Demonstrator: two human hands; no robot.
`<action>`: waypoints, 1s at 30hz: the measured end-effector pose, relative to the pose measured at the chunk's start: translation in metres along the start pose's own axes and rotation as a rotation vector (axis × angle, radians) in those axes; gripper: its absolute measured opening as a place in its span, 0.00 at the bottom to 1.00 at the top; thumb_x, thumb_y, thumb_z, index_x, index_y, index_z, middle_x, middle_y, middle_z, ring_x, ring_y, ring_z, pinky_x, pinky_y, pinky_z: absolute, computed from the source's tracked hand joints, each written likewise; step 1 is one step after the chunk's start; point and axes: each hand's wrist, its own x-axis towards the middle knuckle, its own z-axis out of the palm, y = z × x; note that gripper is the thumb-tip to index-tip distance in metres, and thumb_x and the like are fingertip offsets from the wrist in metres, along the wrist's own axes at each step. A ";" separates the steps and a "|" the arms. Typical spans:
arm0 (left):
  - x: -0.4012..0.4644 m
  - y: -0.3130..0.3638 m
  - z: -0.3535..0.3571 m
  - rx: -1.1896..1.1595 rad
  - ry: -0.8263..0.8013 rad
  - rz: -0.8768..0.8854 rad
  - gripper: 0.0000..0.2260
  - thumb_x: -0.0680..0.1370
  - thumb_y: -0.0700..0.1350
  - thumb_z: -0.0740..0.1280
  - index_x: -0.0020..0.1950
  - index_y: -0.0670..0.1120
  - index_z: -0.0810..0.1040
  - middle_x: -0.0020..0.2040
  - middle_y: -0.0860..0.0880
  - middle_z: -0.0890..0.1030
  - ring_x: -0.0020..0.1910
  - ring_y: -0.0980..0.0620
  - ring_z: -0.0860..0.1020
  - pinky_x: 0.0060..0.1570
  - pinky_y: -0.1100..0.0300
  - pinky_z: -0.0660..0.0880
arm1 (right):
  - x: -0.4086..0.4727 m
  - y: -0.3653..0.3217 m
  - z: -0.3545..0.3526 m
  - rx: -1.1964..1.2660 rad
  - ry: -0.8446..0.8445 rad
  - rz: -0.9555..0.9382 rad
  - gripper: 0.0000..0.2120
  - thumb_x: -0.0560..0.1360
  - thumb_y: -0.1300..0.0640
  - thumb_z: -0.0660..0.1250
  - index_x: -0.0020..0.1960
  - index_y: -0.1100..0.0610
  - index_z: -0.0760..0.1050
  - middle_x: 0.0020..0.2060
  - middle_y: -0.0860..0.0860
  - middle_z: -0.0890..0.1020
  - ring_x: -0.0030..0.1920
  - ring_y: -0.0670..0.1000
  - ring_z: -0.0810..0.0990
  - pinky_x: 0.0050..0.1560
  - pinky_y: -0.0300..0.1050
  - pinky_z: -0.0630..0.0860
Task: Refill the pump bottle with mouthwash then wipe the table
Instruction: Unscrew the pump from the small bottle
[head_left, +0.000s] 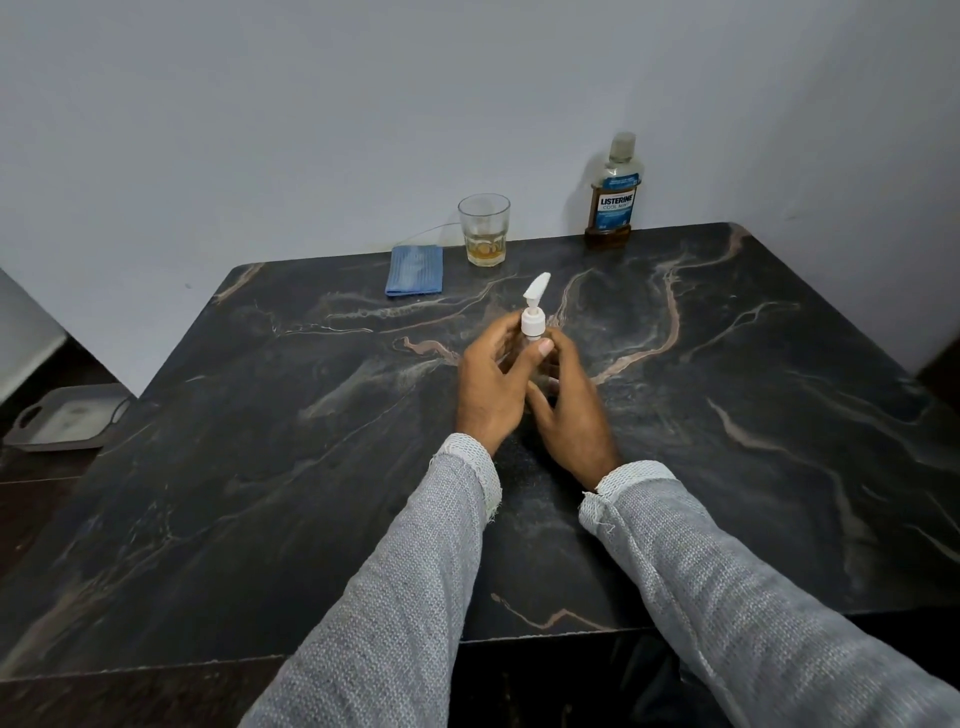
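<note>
Hands meet at the middle of the dark marble-patterned tabletop (260, 467), both wrapped about a clear pump bottle (535, 358) standing upright there. Left hand (491, 387) grips the bottle's body from the left, thumb laid across the front just under the white pump collar (533, 325). Right hand (571, 410) cups the bottle from the right and low, fingers curled round its base. White pump head (536, 291) is fitted on the bottle, nozzle pointing up and away. Listerine mouthwash bottle (613, 189) stands capped at the far edge toward the right corner, brownish liquid low in it. Glass tumbler (484, 228) with a little yellowish liquid stands at the far edge, left of it. Folded blue cloth (414, 270) lies flat just beside the tumbler's left. Grey tray (67, 418) sits on the floor beyond the left edge. Both forearms wear grey knit sleeves (405, 597).
</note>
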 end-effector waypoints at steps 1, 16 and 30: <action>0.000 -0.001 0.000 -0.007 0.009 -0.004 0.15 0.75 0.38 0.71 0.58 0.52 0.77 0.53 0.57 0.82 0.55 0.61 0.80 0.58 0.65 0.75 | 0.000 0.000 0.000 0.000 -0.004 -0.002 0.29 0.76 0.66 0.65 0.73 0.55 0.60 0.66 0.52 0.75 0.63 0.46 0.76 0.64 0.50 0.74; 0.003 0.009 -0.011 -0.011 -0.036 -0.020 0.06 0.81 0.42 0.63 0.54 0.50 0.79 0.48 0.56 0.83 0.47 0.63 0.81 0.47 0.68 0.75 | 0.001 0.001 0.001 -0.014 -0.001 0.006 0.29 0.76 0.58 0.68 0.73 0.54 0.60 0.65 0.51 0.75 0.62 0.48 0.77 0.62 0.52 0.75; 0.001 0.011 -0.009 0.013 -0.030 0.006 0.09 0.79 0.42 0.66 0.55 0.55 0.79 0.48 0.62 0.83 0.52 0.63 0.81 0.50 0.71 0.74 | 0.000 0.005 0.002 -0.014 0.007 -0.003 0.29 0.76 0.57 0.68 0.73 0.52 0.60 0.63 0.51 0.76 0.59 0.49 0.79 0.60 0.54 0.77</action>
